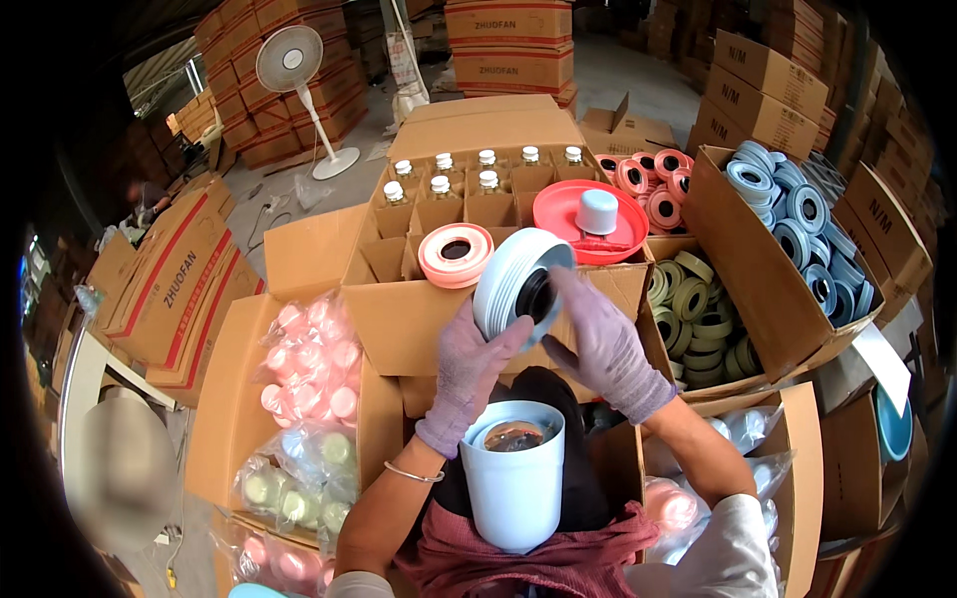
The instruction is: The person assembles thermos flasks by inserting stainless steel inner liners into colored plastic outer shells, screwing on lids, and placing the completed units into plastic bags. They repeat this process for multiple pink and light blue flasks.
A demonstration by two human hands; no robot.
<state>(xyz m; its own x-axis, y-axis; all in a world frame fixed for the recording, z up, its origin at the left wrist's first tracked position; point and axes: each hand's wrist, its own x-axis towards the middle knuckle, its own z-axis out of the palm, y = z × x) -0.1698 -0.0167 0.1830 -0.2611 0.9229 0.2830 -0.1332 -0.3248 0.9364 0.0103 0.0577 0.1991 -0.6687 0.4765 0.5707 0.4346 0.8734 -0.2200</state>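
Note:
Both my hands wear thin purple gloves and hold up a pale blue ribbed lid-like part (513, 277) with a black centre. My left hand (466, 371) grips its lower left edge. My right hand (598, 344) holds its right side, fingers near the black centre. Below them, between my knees, stands a pale blue cup-shaped body (515, 485), open at the top with a round insert inside. A pink ring part (456, 254) and a red round tray (583, 229) with a pale blue cap (597, 211) rest on the carton in front.
A carton with dividers (469, 189) holds several glass bottles. Cartons at the right hold red (653, 184), olive (698, 319) and blue rings (797, 224). Bags of pink and green caps (309, 399) fill a carton at the left. A standing fan (294, 70) and stacked cartons are behind.

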